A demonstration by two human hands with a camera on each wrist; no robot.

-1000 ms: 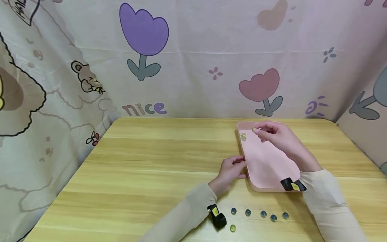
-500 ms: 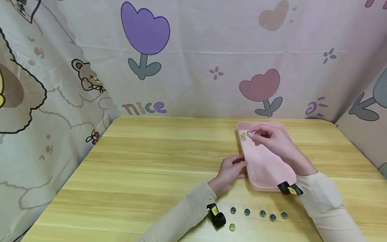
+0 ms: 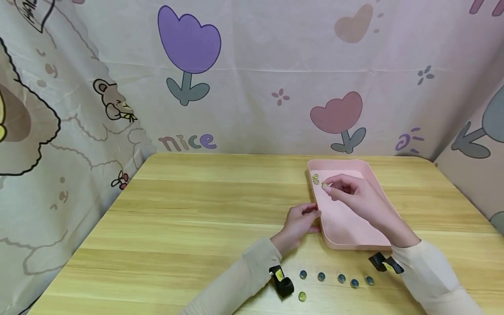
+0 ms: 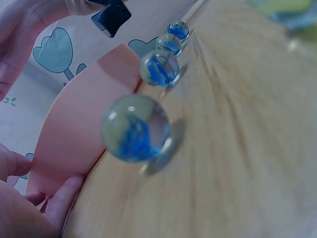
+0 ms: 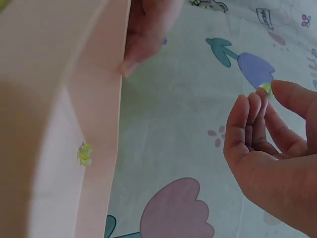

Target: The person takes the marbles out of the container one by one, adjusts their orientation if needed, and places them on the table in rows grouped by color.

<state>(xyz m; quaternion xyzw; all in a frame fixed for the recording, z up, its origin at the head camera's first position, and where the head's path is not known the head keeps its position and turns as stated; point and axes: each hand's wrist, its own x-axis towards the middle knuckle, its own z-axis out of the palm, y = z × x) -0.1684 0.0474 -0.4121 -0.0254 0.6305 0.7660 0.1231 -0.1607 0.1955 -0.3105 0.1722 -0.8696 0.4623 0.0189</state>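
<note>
My right hand [image 3: 356, 197] pinches a yellow-green marble [image 5: 266, 89] between thumb and fingertips, over the left part of a shallow pink tray [image 3: 350, 234]. The other fingers are bent towards the palm. In the tray's far left corner lies a small cluster of yellow-green marbles [image 3: 316, 179], which the right wrist view also shows against the side wall. My left hand [image 3: 297, 223] holds the tray's left side, with one fingertip at the rim and another finger [image 4: 64, 196] low against the outer wall.
Several clear marbles with blue swirls [image 3: 341, 278] lie in a loose row on the wooden table [image 3: 189, 227], nearer than the tray. One yellow-green marble [image 3: 302, 296] sits closer still, beside the left wrist camera [image 3: 282, 283]. A printed cloth [image 3: 244, 78] hangs behind the table.
My right hand has carried the pinched marble leftwards over the tray, then back towards the near side. The left hand and the tray stay in place.
</note>
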